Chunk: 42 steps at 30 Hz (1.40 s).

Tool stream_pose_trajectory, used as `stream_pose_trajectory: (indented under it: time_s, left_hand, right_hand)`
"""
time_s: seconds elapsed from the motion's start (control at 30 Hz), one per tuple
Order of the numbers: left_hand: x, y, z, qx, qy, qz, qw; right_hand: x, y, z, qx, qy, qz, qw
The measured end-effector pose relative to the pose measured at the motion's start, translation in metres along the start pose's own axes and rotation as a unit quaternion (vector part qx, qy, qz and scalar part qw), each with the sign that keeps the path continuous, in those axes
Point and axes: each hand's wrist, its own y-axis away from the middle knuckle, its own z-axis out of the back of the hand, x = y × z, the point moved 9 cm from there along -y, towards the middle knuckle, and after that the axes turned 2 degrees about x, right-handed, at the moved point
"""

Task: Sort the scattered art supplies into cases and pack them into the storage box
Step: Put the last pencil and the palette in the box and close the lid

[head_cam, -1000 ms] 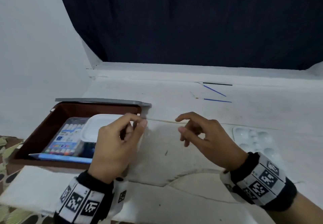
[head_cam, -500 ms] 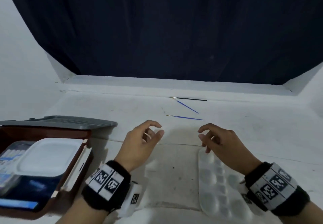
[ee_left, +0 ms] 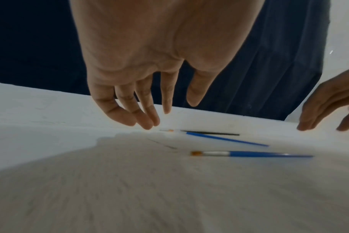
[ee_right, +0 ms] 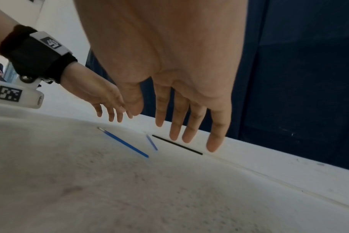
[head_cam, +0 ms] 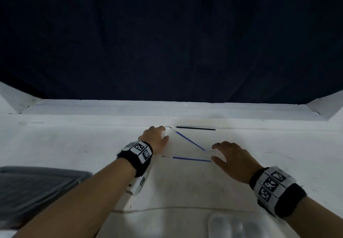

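Both hands spread wide, holding nothing: left hand [head_cam: 156, 137], right hand [head_cam: 232, 158]. Three brushes flat on the desk [head_cam: 74, 141] between them: black brush [head_cam: 194, 128] farthest, slanted blue brush [head_cam: 189, 141] by the left fingertips [ee_left: 147, 124], near blue brush [head_cam: 191, 158] ending at the right thumb.

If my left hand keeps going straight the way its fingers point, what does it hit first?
Probably the brush tips: the left hand points down and forward at the bristle ends of the black brush and the upper blue brush. Which comes first is unclear.

Two blue brushes [head_cam: 191, 158], one black brush [head_cam: 194, 128]
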Motion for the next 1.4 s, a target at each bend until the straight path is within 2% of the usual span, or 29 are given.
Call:
stream_pose_trajectory:
  time_s: [0.1, 0.17, 0.37, 0.5, 0.7, 0.83, 1.0, 1.17, 1.3, 1.4]
  left_hand:
    - [-0.002, -0.024, 0.001, 0.007, -0.105, -0.005, 0.994]
    - [-0.004, -0.034, 0.002, -0.003, -0.129, -0.018, 0.992]
    - [-0.008, -0.049, 0.002, -0.018, -0.093, -0.035, 0.995]
    - [-0.011, -0.052, 0.009, -0.058, -0.055, -0.033, 0.996]
    - [-0.017, -0.051, 0.018, -0.102, -0.067, -0.038, 0.992]
    - [-0.023, -0.050, 0.013, -0.092, -0.101, -0.054, 0.989]
    - [-0.031, -0.055, 0.016, -0.114, -0.146, -0.070, 0.980]
    - [-0.035, -0.061, 0.012, -0.100, -0.210, -0.075, 0.970]
    - [-0.044, -0.055, 0.006, -0.089, -0.267, -0.106, 0.954]
    - [-0.045, -0.050, -0.001, -0.061, -0.248, -0.119, 0.959]
  right_hand:
    - [-0.015, -0.021, -0.008, 0.044, 0.032, -0.018, 0.998]
    - [-0.020, -0.031, -0.013, 0.062, 0.047, -0.017, 0.997]
    - [-0.020, -0.046, -0.019, 0.072, 0.032, 0.002, 0.997]
    - [-0.013, -0.046, -0.021, 0.100, 0.046, 0.006, 0.994]
    - [-0.009, -0.043, -0.020, 0.100, 0.060, 0.011, 0.993]
    - [-0.012, -0.046, -0.014, 0.090, 0.051, 0.019, 0.994]
    - [-0.012, -0.047, -0.012, 0.085, 0.074, 0.026, 0.993]
    - [-0.009, -0.042, -0.017, 0.124, 0.098, 0.037, 0.987]
    - [-0.001, -0.040, -0.028, 0.155, 0.103, 0.020, 0.982]
    - [0.004, -0.042, -0.041, 0.174, 0.111, -0.009, 0.979]
